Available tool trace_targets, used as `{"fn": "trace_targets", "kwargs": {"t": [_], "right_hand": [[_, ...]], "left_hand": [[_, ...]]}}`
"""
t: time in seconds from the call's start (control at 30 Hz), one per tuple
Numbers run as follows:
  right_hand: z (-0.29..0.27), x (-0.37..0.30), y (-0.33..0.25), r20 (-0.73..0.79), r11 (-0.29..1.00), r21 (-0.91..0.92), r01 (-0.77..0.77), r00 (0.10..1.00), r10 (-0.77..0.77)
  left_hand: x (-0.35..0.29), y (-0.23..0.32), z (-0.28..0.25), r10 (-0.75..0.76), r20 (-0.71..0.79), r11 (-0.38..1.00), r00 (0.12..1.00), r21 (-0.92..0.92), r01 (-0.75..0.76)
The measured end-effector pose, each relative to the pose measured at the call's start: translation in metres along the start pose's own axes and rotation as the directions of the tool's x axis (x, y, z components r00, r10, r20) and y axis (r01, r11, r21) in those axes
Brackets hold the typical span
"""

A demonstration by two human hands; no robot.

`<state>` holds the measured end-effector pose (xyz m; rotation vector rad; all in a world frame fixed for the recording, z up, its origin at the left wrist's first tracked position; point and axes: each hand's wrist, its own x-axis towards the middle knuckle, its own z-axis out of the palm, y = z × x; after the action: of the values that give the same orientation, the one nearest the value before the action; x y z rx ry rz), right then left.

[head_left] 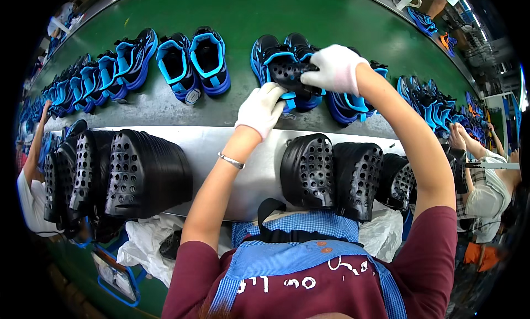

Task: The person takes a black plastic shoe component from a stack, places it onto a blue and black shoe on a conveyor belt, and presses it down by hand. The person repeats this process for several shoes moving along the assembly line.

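Both my hands wear white gloves. My right hand [335, 69] grips a black plastic shoe insert [285, 72], full of round holes, which sits partly in the opening of a black-and-blue sneaker [264, 49]. At that sneaker's heel, the fingers of my left hand [261, 110] are closed on its edge. A second sneaker [298, 43] stands close beside it, partly hidden by my right hand. Another black-and-blue sneaker [346, 110] is below my right wrist.
Stacked black perforated inserts [146, 172] line the metal ledge [237, 194] at left, with more insert stacks [309, 172] at right. A sneaker pair [208, 62] and a long sneaker row [107, 73] stand on the green belt [237, 12]. Co-workers' arms [469, 139] reach in at both sides.
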<state>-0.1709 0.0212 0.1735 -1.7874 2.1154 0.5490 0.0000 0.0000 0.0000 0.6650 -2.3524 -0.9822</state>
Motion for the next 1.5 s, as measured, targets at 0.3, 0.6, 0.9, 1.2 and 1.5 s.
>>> {"fn": "trace_targets", "kwargs": {"t": [0.3, 0.6, 0.9, 1.2, 1.5], "right_hand": [[0.008, 0.032, -0.022, 0.007, 0.994, -0.078, -0.077, 0.997, 0.078], [0.049, 0.071, -0.054, -0.018, 0.988, -0.151, -0.042, 0.999, 0.04], [0.054, 0.108, -0.048, -0.075, 0.99, -0.128, -0.062, 0.996, 0.053], [0.053, 0.106, -0.054, -0.052, 0.998, -0.065, -0.025, 0.998, 0.022], [0.019, -0.012, 0.008, -0.182, 0.979, 0.131, 0.158, 0.974, -0.133]], "left_hand": [[0.017, -0.006, 0.008, -0.046, -0.09, 0.999, 0.995, 0.023, 0.049], [0.016, -0.004, 0.002, -0.128, -0.041, 0.992, 0.991, -0.011, 0.127], [0.07, -0.002, -0.007, -0.413, 0.505, 0.9, 0.757, 0.353, 0.256], [0.063, -0.039, 0.002, -0.285, 0.552, 0.953, 0.784, 0.25, 0.17], [0.08, -0.017, 0.006, -0.294, 0.411, 0.954, 0.863, 0.187, 0.236]]}}
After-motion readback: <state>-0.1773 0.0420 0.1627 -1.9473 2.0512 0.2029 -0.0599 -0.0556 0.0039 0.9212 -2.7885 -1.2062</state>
